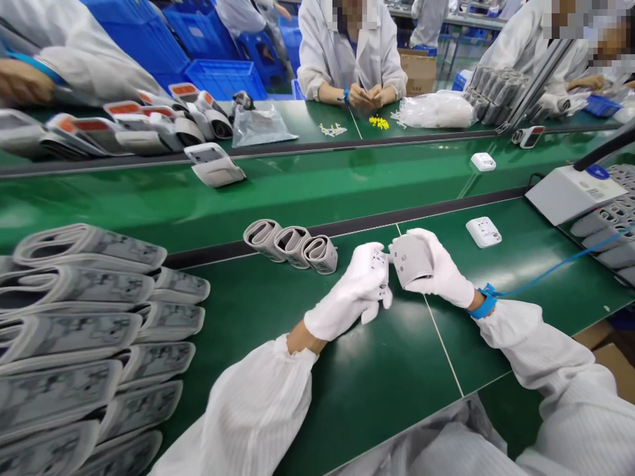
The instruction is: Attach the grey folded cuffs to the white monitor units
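My left hand (340,294), in a white glove, is closed around a small white monitor casing (380,267) with holes in its face. Close beside it, my gloved right hand (446,272) grips a rolled grey wrist cuff (413,260). The cuff and casing are held almost together above the green bench; whether they touch I cannot tell. Behind my left hand, three rolled cuffs (294,246) stand in a row at the bench's back edge. Another white casing (483,232) lies on the bench beyond my right hand.
Piled folded cuffs (74,324) fill the left side. A green conveyor (347,178) crosses ahead, bearing a cuffed monitor (214,164) and a white casing (483,161). A grey-white box (575,192) stands right; a blue cord (555,268) runs from my right wrist. Co-workers sit opposite.
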Available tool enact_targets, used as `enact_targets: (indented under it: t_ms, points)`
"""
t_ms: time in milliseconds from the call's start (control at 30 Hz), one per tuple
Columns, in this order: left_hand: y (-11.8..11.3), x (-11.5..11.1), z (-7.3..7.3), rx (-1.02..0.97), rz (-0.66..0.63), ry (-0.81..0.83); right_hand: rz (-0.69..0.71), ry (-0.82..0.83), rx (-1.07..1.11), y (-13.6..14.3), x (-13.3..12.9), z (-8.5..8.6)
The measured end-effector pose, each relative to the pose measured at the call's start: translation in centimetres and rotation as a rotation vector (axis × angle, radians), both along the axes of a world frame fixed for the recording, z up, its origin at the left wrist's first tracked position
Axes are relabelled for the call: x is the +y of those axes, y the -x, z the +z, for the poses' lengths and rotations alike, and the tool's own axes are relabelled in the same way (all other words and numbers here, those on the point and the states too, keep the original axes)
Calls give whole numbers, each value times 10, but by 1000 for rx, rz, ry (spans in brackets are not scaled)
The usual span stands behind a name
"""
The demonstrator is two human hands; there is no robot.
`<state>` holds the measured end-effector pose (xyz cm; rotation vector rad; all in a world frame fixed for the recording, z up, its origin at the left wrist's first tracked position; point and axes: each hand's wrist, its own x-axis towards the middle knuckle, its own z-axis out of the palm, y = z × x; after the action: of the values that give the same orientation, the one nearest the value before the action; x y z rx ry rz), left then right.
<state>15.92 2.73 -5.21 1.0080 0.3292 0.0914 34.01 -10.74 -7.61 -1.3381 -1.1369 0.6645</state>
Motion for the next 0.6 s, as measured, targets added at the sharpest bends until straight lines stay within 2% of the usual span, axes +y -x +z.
enact_targets:
  t_ms: [100, 300, 600]
  points:
    - [3, 3, 6, 38, -111, -93, -41, 7, -121, 2, 0, 2]
    - [-1, -1, 0, 68, -17, -221, -101, -1, -253, 8, -4, 1]
    - [-1, -6, -3, 158, -59, -319, -146, -36, -542, 18, -3, -9]
